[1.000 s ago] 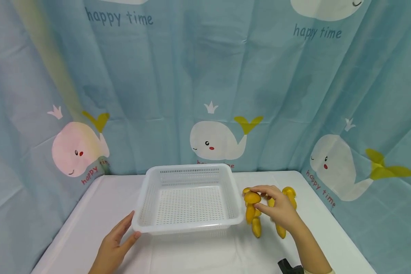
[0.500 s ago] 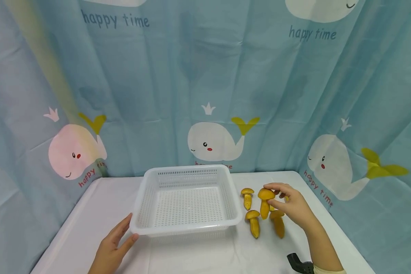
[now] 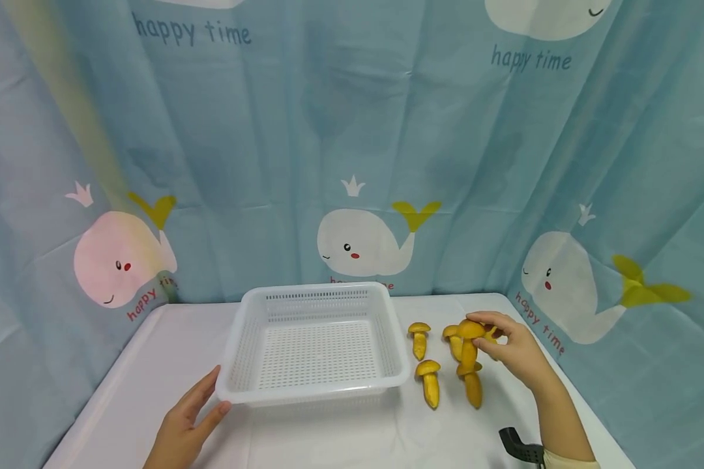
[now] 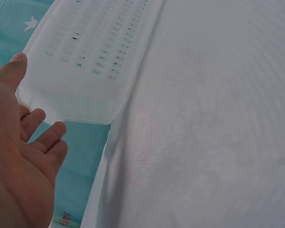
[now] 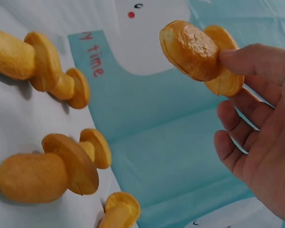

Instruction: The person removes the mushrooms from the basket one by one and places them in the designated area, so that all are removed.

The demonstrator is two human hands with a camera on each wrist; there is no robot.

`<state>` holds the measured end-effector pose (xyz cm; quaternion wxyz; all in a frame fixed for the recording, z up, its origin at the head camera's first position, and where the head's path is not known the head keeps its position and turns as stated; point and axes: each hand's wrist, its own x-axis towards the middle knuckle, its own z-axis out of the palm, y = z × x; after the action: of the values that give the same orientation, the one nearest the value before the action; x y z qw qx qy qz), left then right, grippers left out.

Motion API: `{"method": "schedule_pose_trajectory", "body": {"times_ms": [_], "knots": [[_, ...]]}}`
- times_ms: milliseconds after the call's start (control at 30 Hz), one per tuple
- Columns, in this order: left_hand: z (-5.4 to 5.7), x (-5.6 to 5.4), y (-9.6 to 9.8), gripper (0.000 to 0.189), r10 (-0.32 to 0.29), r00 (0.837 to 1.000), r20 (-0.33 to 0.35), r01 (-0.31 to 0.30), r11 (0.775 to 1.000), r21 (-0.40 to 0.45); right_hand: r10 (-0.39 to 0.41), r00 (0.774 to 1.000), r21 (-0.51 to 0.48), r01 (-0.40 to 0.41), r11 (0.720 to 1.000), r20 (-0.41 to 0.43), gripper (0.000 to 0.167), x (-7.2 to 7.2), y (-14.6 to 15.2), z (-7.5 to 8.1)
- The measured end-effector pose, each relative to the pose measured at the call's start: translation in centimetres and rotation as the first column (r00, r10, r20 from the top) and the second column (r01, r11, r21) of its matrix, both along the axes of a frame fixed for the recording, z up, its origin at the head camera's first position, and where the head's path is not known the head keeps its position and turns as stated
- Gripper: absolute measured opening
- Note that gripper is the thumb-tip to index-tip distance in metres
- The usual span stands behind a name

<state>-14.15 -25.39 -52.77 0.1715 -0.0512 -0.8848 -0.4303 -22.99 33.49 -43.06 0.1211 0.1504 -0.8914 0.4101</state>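
Observation:
My right hand pinches a yellow toy mushroom by its cap between thumb and fingertips, raised over the other mushrooms. In the right wrist view this held mushroom hangs stem toward the camera. Below and around it, several like mushrooms lie on the white cloth, among them a front-left mushroom, a back-left mushroom and a front-right mushroom. At the left front corner of a white plastic basket, my left hand rests with thumb and fingers spread, fingertips at the rim.
The basket has slotted walls and a perforated floor, with nothing lying in it. A white cloth covers the table. Behind and on both sides hangs a blue curtain with whale prints. A black wrist strap sits at my right forearm.
My right hand has carried the held mushroom rightward, away from the basket and over the right-hand mushrooms. The left hand stays at the basket corner. The whole view has shifted slightly.

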Motion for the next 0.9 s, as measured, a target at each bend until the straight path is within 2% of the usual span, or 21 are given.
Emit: {"method": "schedule_pose_trajectory", "body": {"times_ms": [200, 500, 667, 900], "knots": [[0.1, -0.1, 0.0, 0.067, 0.016, 1.000, 0.016, -0.016, 1.000, -0.001, -0.004, 1.000, -0.008, 0.004, 1.000, -0.015, 0.036, -0.1, 1.6, -0.1], [0.0, -0.1, 0.0, 0.067, 0.014, 1.000, 0.020, -0.014, 1.000, 0.000, -0.026, 1.000, 0.004, 0.026, 1.000, 0.017, 0.038, -0.1, 3.3, -0.8], [0.0, 0.0, 0.0, 0.067, 0.014, 1.000, 0.025, -0.014, 1.000, -0.001, -0.024, 0.999, 0.026, 0.023, 0.999, 0.048, 0.039, -0.3, 4.3, -1.3], [-0.1, -0.1, 0.0, 0.068, 0.024, 0.999, 0.026, -0.024, 1.000, -0.007, -0.072, 0.990, 0.044, 0.067, 0.997, 0.125, 0.042, -0.5, 5.6, -1.8]]}}
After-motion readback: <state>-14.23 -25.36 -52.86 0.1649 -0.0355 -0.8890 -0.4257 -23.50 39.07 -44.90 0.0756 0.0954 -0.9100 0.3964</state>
